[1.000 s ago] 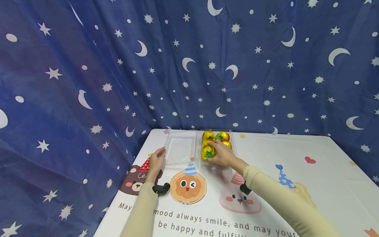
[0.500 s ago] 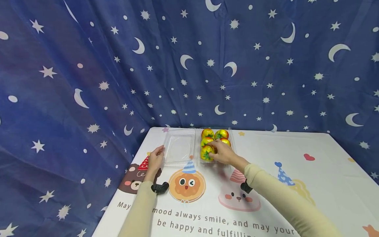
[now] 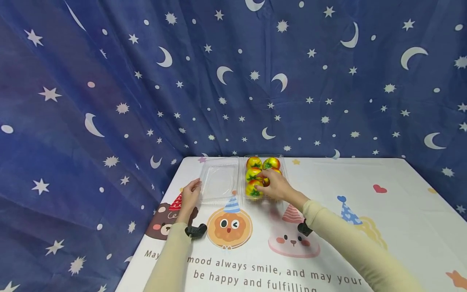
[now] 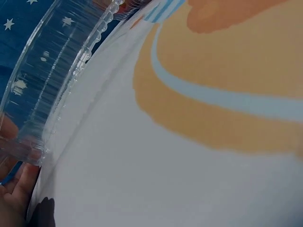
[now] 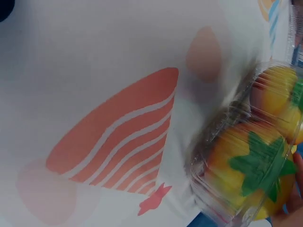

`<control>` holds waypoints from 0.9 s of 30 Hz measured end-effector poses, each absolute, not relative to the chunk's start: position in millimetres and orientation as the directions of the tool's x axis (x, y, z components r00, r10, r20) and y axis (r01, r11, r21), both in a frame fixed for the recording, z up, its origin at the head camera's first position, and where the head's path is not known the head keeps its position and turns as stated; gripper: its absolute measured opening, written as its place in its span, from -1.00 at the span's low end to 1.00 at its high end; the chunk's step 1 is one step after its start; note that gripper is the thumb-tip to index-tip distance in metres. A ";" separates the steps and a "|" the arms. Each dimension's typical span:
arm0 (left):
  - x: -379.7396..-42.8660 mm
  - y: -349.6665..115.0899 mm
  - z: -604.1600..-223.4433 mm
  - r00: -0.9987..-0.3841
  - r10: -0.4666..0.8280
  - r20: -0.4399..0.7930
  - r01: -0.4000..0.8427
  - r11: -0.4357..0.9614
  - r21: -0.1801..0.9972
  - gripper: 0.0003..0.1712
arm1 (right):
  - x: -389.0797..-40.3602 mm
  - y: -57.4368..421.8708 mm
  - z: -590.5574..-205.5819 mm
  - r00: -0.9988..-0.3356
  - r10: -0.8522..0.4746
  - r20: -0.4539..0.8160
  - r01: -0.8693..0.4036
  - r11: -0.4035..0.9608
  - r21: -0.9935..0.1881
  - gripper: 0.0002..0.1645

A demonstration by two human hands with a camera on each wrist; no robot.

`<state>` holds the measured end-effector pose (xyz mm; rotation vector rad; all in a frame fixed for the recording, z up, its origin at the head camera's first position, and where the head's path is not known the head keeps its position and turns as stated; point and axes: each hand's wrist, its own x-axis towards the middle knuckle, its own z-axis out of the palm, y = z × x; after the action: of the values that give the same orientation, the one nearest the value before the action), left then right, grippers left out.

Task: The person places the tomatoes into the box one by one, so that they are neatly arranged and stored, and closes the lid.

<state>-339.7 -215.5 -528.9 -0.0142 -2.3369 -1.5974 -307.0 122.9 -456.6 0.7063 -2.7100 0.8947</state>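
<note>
A hinged clear plastic box [image 3: 284, 174] lies opened out at the back of the table. Several yellow-red persimmons [image 3: 271, 163] with green leafy tops sit in its right half. My left hand [image 3: 191, 194] pinches the outer left edge of the clear lid [image 3: 220, 182]; in the left wrist view thumb and fingers lie on either side of that edge. My right hand [image 3: 276, 185] is over the fruit half, thumb and fingers spread beside the front-left persimmon [image 3: 254, 189]. Through the box wall, the right wrist view shows this front persimmon [image 5: 258, 165] with fingertips [image 5: 299, 170] at its side.
The white tablecloth [image 3: 365, 182] carries printed cartoon faces and lettering. Right behind the table's back edge hangs a dark blue curtain [image 3: 310, 101] with moons and stars. Each wrist wears a black camera band [image 3: 196, 231].
The front-left persimmon has settled lower in the box, its green top now turned toward the front. My right fingers have loosened and spread from it. My left hand stays at the lid.
</note>
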 end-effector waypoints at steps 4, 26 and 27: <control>-339.7 -214.8 -525.3 -0.957 -0.156 0.246 0.179 0.350 0.919 -0.56 | -303.7 133.7 -454.2 -0.861 -0.317 0.397 -0.494 0.704 -0.510 -0.60; -333.1 -213.9 -493.2 -0.981 -0.135 0.137 0.103 0.236 0.966 -0.49 | -287.3 192.9 -473.0 -0.963 -0.128 0.237 -0.261 0.661 -0.704 -0.49; -332.7 -214.0 -490.7 -0.984 -0.124 0.125 0.094 0.232 0.968 -0.49 | -287.2 193.3 -473.5 -0.964 -0.128 0.234 -0.259 0.662 -0.704 -0.49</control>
<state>-332.7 -214.0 -490.7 0.0288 -2.3217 -1.8449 -287.2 193.3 -473.5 0.3185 -2.7119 1.1870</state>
